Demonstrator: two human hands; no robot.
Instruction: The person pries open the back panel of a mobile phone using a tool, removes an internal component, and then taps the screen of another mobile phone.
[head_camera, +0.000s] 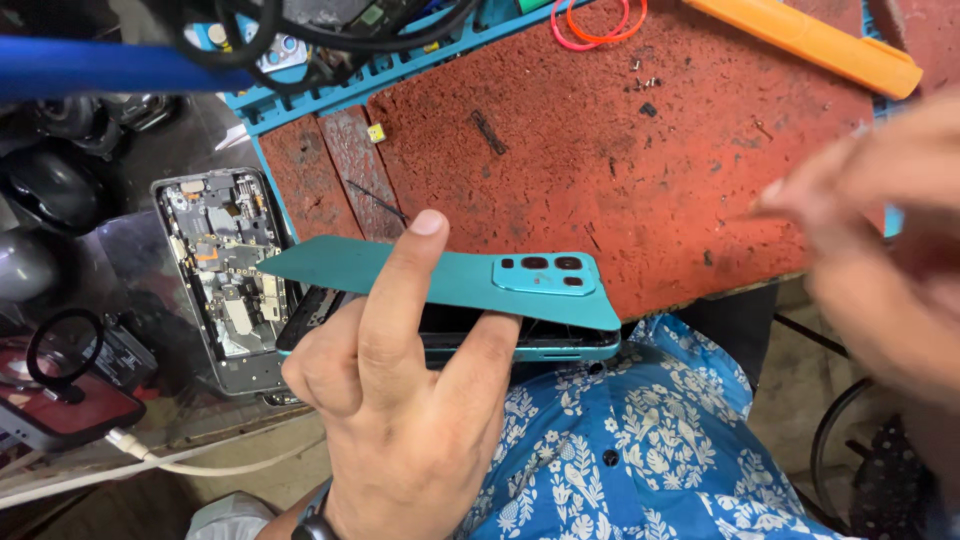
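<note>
Smooth, matt teal plastic on the phone back cover (440, 275), glossy around its camera bump (545, 273). Rough, scuffed red rubber on the work mat (620, 150). Bare metal and circuitry inside the opened phone (225, 270). Printed blue cloth shirt (640, 450).

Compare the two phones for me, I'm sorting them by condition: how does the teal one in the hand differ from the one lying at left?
The teal phone is held in the left hand; the opened phone lies apart on the bench. The teal phone's back cover is lifted but attached at one end; the opened phone has none, its boards exposed. Both are opened at the back.
</note>
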